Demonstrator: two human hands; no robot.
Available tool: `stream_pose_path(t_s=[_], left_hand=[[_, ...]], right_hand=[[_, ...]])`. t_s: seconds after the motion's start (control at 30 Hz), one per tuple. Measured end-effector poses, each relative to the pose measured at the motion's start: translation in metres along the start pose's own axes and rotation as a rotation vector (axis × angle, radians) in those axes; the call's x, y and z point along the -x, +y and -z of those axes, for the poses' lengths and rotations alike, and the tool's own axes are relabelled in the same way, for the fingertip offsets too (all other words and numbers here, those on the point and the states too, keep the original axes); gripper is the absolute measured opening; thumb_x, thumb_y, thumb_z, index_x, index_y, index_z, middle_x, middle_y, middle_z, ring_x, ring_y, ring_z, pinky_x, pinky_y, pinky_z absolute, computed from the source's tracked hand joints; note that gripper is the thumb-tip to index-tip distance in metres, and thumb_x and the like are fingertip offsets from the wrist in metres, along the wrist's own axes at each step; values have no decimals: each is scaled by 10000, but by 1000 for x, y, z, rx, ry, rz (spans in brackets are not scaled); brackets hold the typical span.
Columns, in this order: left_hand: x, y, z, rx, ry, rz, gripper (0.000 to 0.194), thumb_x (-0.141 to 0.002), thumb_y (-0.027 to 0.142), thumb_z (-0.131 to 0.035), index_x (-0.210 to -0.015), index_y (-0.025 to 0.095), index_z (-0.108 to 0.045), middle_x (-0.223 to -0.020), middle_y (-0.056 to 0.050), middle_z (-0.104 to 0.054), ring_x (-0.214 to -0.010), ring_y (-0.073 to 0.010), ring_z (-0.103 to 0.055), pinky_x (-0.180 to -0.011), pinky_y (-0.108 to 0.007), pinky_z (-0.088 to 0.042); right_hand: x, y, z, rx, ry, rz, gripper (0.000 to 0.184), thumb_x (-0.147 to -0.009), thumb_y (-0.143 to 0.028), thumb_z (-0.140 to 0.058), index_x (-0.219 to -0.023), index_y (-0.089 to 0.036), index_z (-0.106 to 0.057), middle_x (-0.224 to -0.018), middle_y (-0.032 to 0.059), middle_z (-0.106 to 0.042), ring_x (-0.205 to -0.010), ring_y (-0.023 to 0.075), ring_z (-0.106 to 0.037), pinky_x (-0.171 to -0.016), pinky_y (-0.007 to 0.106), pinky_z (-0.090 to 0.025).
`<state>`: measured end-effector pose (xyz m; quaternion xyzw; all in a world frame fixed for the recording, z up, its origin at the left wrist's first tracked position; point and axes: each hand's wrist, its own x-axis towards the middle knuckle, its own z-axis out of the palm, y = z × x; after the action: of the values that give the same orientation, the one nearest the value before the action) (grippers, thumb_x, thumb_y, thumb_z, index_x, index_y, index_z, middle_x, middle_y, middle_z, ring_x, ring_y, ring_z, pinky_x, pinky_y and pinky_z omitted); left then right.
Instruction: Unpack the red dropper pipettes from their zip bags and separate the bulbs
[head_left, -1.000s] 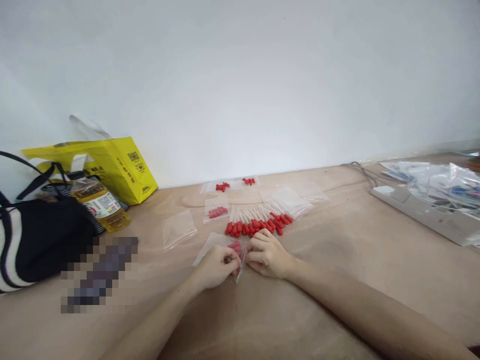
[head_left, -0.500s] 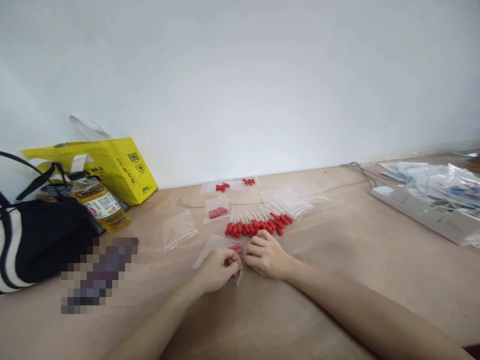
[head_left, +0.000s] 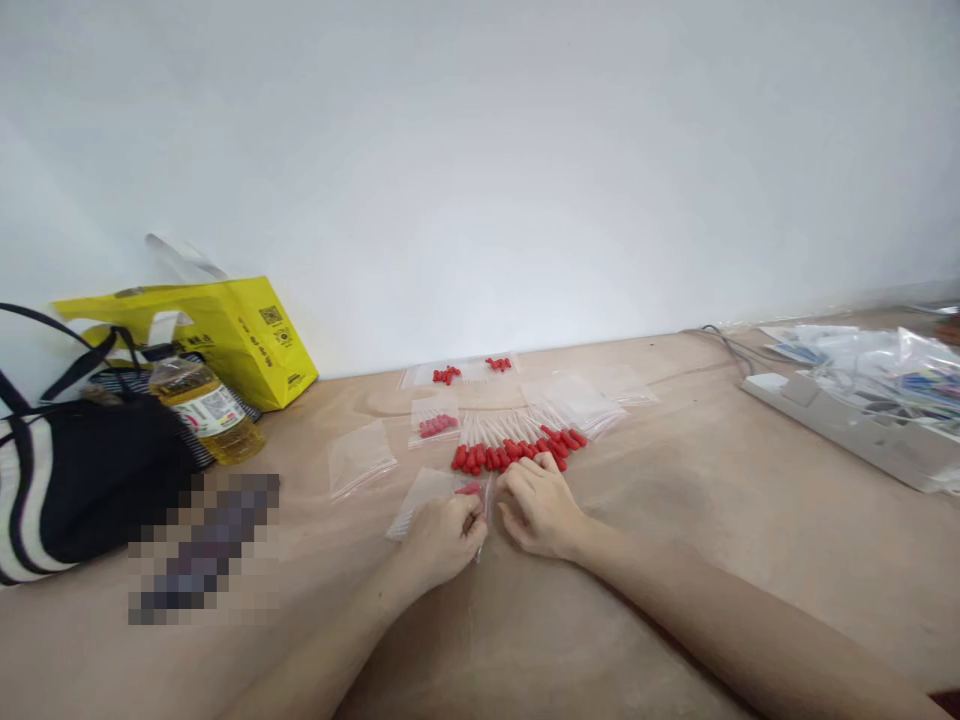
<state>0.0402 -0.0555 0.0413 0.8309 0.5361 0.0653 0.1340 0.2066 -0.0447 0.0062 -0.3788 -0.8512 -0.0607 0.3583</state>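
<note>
My left hand (head_left: 448, 535) is closed on the edge of a small clear zip bag (head_left: 420, 500), which lies on the table. Inside the bag are white sticks with red ends, partly covered by that hand. My right hand (head_left: 541, 507) rests just right of the bag's edge, its fingers curled; whatever may be between them is hidden. Right behind its knuckles lies a fanned row of white sticks with red tips (head_left: 517, 450), red ends facing me. Another zip bag with red-tipped sticks (head_left: 436, 422) lies behind the left hand.
Further clear bags lie at left (head_left: 363, 458) and behind the row (head_left: 574, 395); red-ended pieces (head_left: 446, 375) lie near the wall. A yellow bag (head_left: 281, 345), oil bottle (head_left: 214, 415) and black bag (head_left: 97, 480) stand left. At right are a white power strip (head_left: 847, 430) and plastic packets (head_left: 900, 360).
My left hand has turned over the bag's edge and covers more of the red ends. My right hand has shifted slightly right, a little away from the bag.
</note>
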Motion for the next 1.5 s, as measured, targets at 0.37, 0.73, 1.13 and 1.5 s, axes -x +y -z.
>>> stream_pose_path(t_s=[0.37, 0.73, 1.13, 1.5], left_hand=[[-2, 7, -16, 126, 219, -38, 256, -737, 190, -380, -482, 166, -380, -482, 36, -413, -495, -99, -389, -530, -227, -258], [-1, 13, -26, 157, 319, 62, 208, -651, 154, -383, -474, 177, -278, -437, 59, -286, -431, -83, -299, -469, -223, -172], [1, 3, -11, 106, 361, 76, 204, -679, 175, -377, -476, 175, -398, -425, 50, -381, -438, -95, -371, -512, -229, -245], [7, -19, 5, 31, 319, -135, 230, -778, 335, -412, -640, 183, -516, -641, -2, -553, -665, -154, -511, -684, -301, -370]], right_hand=[[-6, -26, -2, -101, -328, -511, 365, -885, -344, -315, -671, -189, -566, -748, 3, -620, -762, 145, -502, -641, 286, -175], [-5, -27, -3, -127, -330, -482, 220, -822, -183, -375, -681, -166, -543, -743, 22, -613, -738, 140, -502, -653, 286, -171], [-5, -20, 3, -81, -345, -507, 229, -786, -191, -407, -605, -160, -544, -678, 7, -615, -700, 120, -480, -647, 277, -159], [0, -12, 5, -145, -202, -535, 113, -674, -240, -572, -586, -174, -543, -620, -43, -587, -661, 101, -465, -671, 267, -182]])
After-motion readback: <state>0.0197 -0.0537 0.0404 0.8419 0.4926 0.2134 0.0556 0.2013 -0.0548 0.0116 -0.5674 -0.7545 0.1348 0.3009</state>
